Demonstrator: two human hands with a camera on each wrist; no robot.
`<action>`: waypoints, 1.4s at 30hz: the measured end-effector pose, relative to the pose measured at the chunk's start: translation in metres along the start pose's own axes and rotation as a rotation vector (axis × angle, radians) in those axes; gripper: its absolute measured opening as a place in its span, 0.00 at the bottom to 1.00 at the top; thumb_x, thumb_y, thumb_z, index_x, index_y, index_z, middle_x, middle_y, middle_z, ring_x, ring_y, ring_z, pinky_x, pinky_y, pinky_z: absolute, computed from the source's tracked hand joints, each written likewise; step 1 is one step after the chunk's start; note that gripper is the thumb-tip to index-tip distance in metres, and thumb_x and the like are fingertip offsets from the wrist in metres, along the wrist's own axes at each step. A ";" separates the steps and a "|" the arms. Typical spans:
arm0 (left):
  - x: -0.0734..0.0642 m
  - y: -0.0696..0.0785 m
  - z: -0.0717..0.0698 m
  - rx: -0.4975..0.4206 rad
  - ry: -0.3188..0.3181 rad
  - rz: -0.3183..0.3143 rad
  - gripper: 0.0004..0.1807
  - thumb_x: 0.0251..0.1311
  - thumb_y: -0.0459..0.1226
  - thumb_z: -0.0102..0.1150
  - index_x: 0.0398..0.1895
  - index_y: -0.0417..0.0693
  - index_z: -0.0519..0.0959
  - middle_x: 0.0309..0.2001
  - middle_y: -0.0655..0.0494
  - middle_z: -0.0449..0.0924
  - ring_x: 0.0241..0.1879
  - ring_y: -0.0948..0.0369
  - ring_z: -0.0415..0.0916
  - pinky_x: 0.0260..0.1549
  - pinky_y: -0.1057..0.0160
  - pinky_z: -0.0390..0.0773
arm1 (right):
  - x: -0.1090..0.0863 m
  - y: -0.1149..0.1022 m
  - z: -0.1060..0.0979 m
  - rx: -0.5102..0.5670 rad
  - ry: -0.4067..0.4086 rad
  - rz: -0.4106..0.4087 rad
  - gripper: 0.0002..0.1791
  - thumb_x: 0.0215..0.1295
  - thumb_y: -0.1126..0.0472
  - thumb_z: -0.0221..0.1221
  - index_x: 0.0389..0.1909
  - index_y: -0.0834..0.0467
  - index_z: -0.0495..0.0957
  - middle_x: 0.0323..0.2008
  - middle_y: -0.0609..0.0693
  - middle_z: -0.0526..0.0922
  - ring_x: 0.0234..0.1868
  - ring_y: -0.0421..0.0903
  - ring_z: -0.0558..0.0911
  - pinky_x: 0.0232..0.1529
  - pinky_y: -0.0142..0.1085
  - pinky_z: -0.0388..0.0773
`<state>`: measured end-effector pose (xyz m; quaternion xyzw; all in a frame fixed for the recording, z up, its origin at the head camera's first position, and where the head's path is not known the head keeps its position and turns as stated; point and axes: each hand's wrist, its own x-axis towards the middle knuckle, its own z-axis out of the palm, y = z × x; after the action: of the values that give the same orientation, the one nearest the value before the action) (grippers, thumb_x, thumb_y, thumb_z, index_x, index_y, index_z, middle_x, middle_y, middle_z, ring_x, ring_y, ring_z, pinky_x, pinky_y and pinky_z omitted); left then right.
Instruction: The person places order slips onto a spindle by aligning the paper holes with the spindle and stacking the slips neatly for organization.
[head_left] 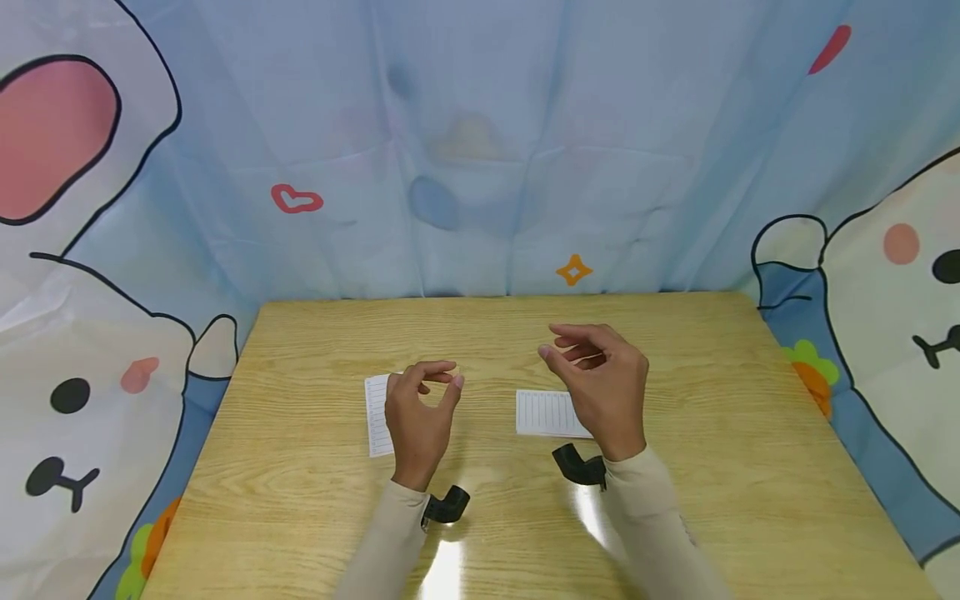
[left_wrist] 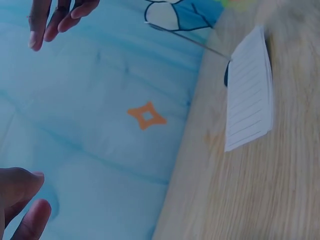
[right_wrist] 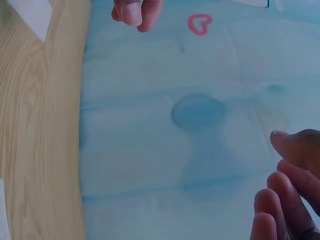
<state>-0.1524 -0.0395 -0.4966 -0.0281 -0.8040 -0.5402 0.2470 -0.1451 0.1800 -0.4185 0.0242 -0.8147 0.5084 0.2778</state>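
My left hand (head_left: 422, 421) hovers beside and partly over a white sheet of lined paper (head_left: 378, 417) on the wooden table. Its fingers bend toward the thumb, nothing visible between them. Farther right, my right hand (head_left: 609, 385) hangs above a small stack of lined paper slips (head_left: 546, 413), covering the stack's right end. A gap shows between its thumb and relaxed fingers. In the left wrist view the stack (left_wrist: 248, 95) has several layers with slightly uneven edges. The right wrist view catches a corner of the left sheet (right_wrist: 34, 15) and my right fingers (right_wrist: 285, 200).
The wooden table (head_left: 300, 517) ends against a blue curtain (head_left: 480, 100) printed with white cartoon animals, a heart and a star. A black mount (head_left: 448, 505) sits on my left wrist, another black mount (head_left: 579, 465) on my right. Both sleeves (head_left: 648, 500) are beige.
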 end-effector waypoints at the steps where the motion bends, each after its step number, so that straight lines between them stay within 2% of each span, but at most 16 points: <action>1: 0.001 -0.001 -0.002 -0.003 0.006 0.000 0.10 0.62 0.37 0.76 0.46 0.56 0.90 0.37 0.57 0.90 0.38 0.52 0.71 0.43 0.59 0.72 | 0.001 -0.002 0.003 0.007 -0.011 -0.005 0.14 0.60 0.61 0.78 0.47 0.52 0.92 0.38 0.52 0.90 0.34 0.31 0.84 0.38 0.23 0.80; 9: 0.000 -0.003 -0.018 -0.007 0.048 -0.019 0.10 0.59 0.34 0.77 0.44 0.53 0.90 0.37 0.57 0.90 0.39 0.55 0.69 0.43 0.61 0.70 | 0.004 -0.008 0.023 0.047 -0.118 -0.008 0.15 0.60 0.59 0.78 0.48 0.50 0.92 0.42 0.47 0.93 0.38 0.39 0.88 0.39 0.27 0.82; 16: -0.004 -0.010 -0.027 0.021 0.109 -0.026 0.10 0.58 0.34 0.78 0.42 0.51 0.90 0.35 0.56 0.91 0.38 0.52 0.71 0.41 0.54 0.71 | 0.005 -0.008 0.039 0.039 -0.197 -0.012 0.15 0.61 0.59 0.77 0.49 0.50 0.91 0.47 0.47 0.93 0.42 0.46 0.89 0.39 0.31 0.84; 23: -0.006 -0.019 -0.038 0.034 0.160 -0.033 0.10 0.57 0.33 0.78 0.42 0.51 0.90 0.36 0.55 0.91 0.39 0.60 0.70 0.43 0.63 0.69 | 0.006 -0.015 0.055 0.058 -0.260 -0.018 0.16 0.60 0.58 0.78 0.50 0.50 0.91 0.46 0.47 0.93 0.42 0.46 0.88 0.39 0.34 0.85; 28: -0.009 -0.024 -0.046 0.038 0.170 -0.053 0.10 0.57 0.33 0.78 0.42 0.49 0.90 0.38 0.54 0.91 0.41 0.51 0.72 0.45 0.64 0.68 | 0.006 -0.019 0.066 0.060 -0.296 -0.031 0.16 0.61 0.58 0.78 0.49 0.49 0.91 0.45 0.47 0.93 0.43 0.45 0.88 0.40 0.41 0.86; 31: -0.011 -0.026 -0.050 0.038 0.177 -0.071 0.10 0.57 0.33 0.78 0.42 0.49 0.90 0.38 0.53 0.91 0.42 0.47 0.72 0.45 0.62 0.69 | 0.006 -0.020 0.071 0.064 -0.312 -0.032 0.15 0.60 0.58 0.78 0.49 0.50 0.91 0.46 0.47 0.93 0.43 0.45 0.88 0.40 0.41 0.87; 38: -0.015 -0.031 -0.060 0.056 0.210 -0.055 0.10 0.57 0.32 0.78 0.42 0.46 0.90 0.40 0.50 0.91 0.41 0.47 0.71 0.46 0.51 0.70 | 0.005 -0.019 0.085 0.078 -0.343 -0.035 0.16 0.60 0.57 0.78 0.49 0.49 0.91 0.46 0.46 0.92 0.42 0.48 0.89 0.40 0.36 0.86; 42: -0.017 -0.036 -0.064 0.078 0.224 -0.069 0.11 0.56 0.32 0.79 0.42 0.46 0.90 0.40 0.49 0.91 0.42 0.48 0.71 0.46 0.52 0.70 | 0.003 -0.020 0.093 0.084 -0.365 -0.038 0.16 0.60 0.56 0.78 0.49 0.49 0.91 0.47 0.46 0.92 0.42 0.46 0.89 0.40 0.36 0.87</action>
<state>-0.1251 -0.1070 -0.5159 0.0696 -0.7922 -0.5165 0.3175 -0.1815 0.0931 -0.4311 0.1431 -0.8290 0.5239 0.1336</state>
